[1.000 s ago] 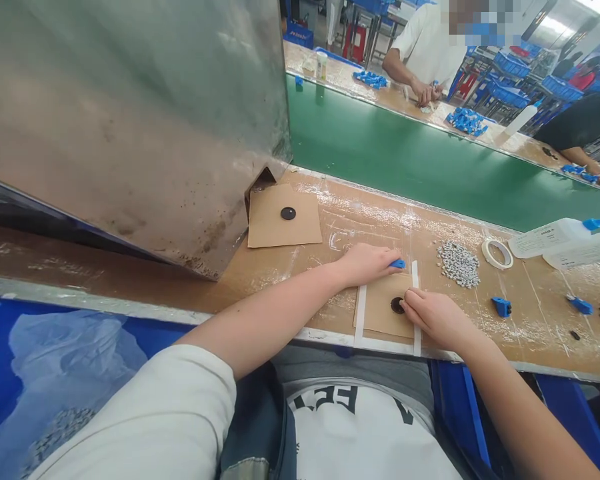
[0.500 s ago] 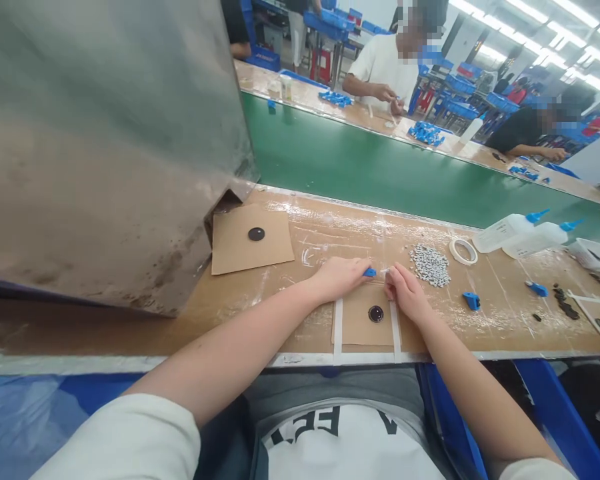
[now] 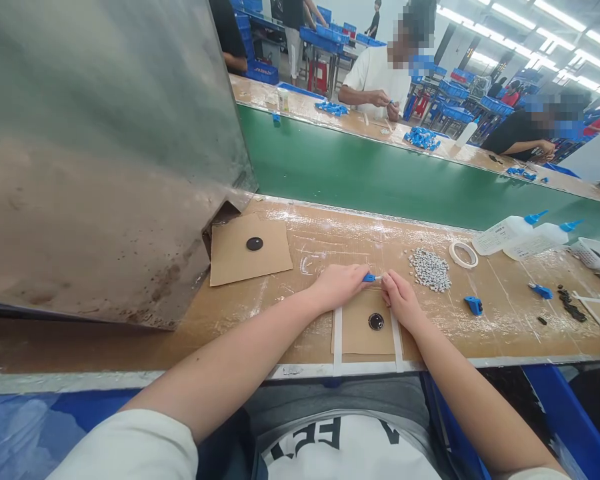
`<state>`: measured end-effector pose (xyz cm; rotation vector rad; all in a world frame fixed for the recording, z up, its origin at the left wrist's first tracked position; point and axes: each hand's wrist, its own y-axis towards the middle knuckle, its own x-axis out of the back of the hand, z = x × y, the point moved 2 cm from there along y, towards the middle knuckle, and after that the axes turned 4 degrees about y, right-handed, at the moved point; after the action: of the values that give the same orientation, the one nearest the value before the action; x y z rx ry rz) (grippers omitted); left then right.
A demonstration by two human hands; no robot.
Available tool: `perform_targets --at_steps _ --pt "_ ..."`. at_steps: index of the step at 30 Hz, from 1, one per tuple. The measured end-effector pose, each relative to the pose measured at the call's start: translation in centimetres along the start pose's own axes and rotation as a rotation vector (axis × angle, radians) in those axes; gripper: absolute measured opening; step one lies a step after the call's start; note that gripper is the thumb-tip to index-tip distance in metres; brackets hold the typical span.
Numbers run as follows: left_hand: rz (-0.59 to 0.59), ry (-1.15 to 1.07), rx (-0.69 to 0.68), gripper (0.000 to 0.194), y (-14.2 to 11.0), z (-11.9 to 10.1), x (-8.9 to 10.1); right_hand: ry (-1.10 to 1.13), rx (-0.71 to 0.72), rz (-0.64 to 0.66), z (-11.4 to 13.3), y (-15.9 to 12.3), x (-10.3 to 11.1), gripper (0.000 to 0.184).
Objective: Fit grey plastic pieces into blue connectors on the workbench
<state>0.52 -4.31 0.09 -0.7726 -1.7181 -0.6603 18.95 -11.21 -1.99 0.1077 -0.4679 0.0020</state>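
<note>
My left hand [image 3: 341, 285] rests on the brown workbench [image 3: 330, 237] with its fingers closed on a small blue plastic part [image 3: 369, 277]. My right hand [image 3: 401, 300] is pinched against that part's tip, where a tiny white piece shows. Just below both hands lies a taped-down cardboard square [image 3: 360, 325] with a black round disc [image 3: 376, 321] on it. A heap of small grey-white pieces [image 3: 430, 269] lies to the right of my hands.
A large metal housing [image 3: 105, 147] fills the left. Another cardboard sheet with a black disc [image 3: 254, 243] lies beside it. A tape roll [image 3: 463, 253], two glue bottles [image 3: 510, 232], loose blue parts [image 3: 474, 305] and a green conveyor belt [image 3: 380, 173] lie beyond. Other people work across the belt.
My right hand has moved up from the black disc on the cardboard to the tip of the blue part in my left hand. The view has tilted up.
</note>
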Motion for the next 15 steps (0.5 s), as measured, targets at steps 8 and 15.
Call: perform_targets --at_steps 8,15 --pt "-0.011 0.029 0.006 0.028 -0.1 -0.5 0.0 -0.271 0.051 -0.006 0.7 0.0 -0.4 0.046" --pt "0.009 0.063 0.045 0.031 -0.1 -0.8 0.2 -0.237 0.128 -0.035 1.3 0.1 0.1 0.048"
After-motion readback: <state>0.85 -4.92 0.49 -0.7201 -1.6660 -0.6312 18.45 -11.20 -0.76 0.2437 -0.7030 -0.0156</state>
